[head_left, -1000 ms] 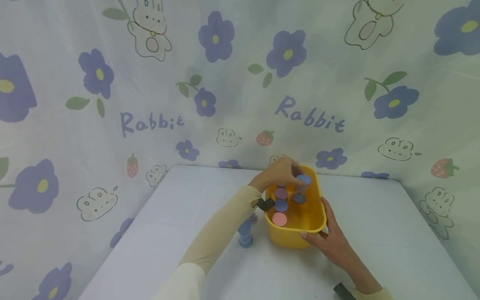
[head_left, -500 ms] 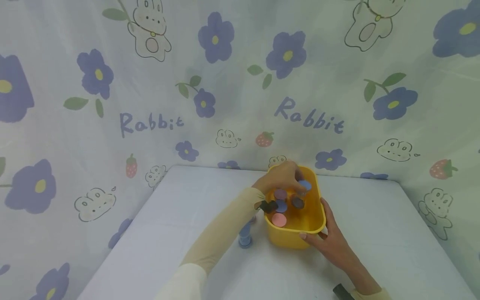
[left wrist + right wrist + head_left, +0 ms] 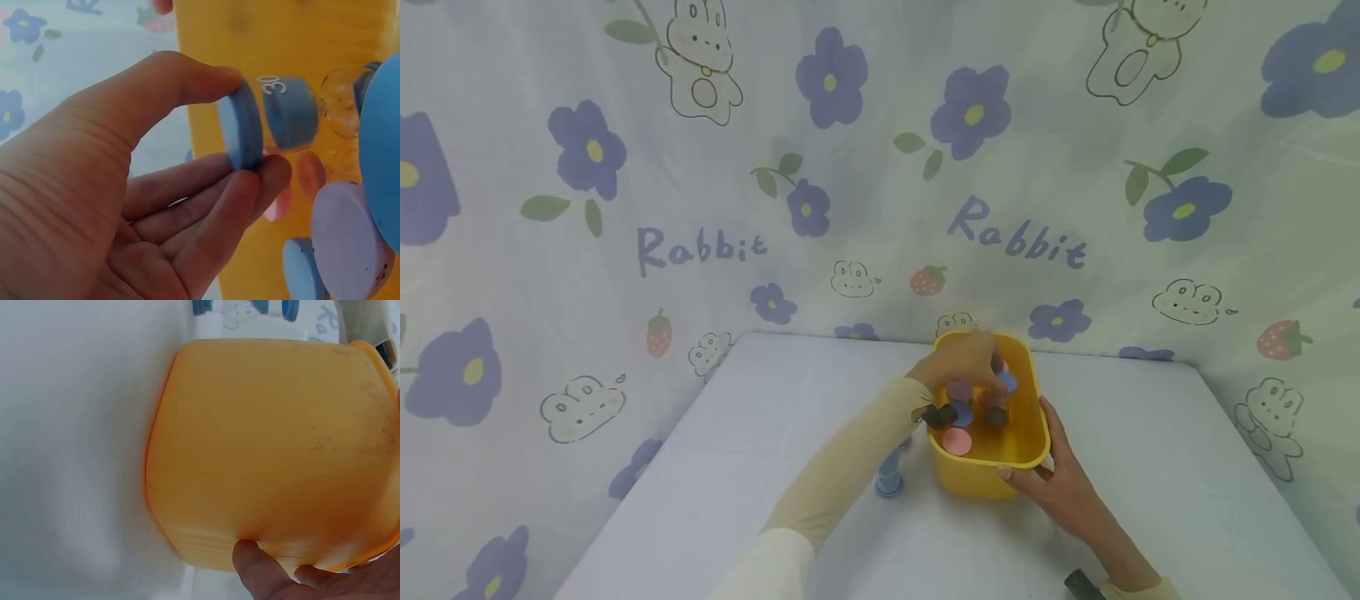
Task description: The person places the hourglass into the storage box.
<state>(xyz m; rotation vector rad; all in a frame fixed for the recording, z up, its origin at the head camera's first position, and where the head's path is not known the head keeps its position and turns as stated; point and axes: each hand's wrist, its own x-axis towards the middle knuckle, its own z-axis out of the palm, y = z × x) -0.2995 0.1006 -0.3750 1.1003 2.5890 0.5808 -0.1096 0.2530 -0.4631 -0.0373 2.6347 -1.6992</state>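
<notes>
My left hand (image 3: 961, 360) reaches down into the yellow plastic box (image 3: 973, 482). Its thumb and fingers pinch the blue end disc of a sand timer (image 3: 247, 125); the timer's collar reads "30" and a glass bulb shows beyond it. Under the hand, the timer's lower end looks dark. Other timers stand in the box, among them one with a pink top (image 3: 957, 442), a blue one (image 3: 961, 414) and a purple one (image 3: 959, 391). My right hand (image 3: 1060, 487) grips the box's near right corner, with the thumb by the front rim and fingers along the side.
On the white table (image 3: 1150, 450), a blue sand timer (image 3: 889, 479) stands left of the box, partly hidden by the left sleeve (image 3: 842, 458). A printed curtain (image 3: 880, 208) hangs right behind the table's back edge.
My left hand has lowered the sand timer deeper into the box, and the timer's lower end has come a little nearer. The right hand keeps its hold on the box.
</notes>
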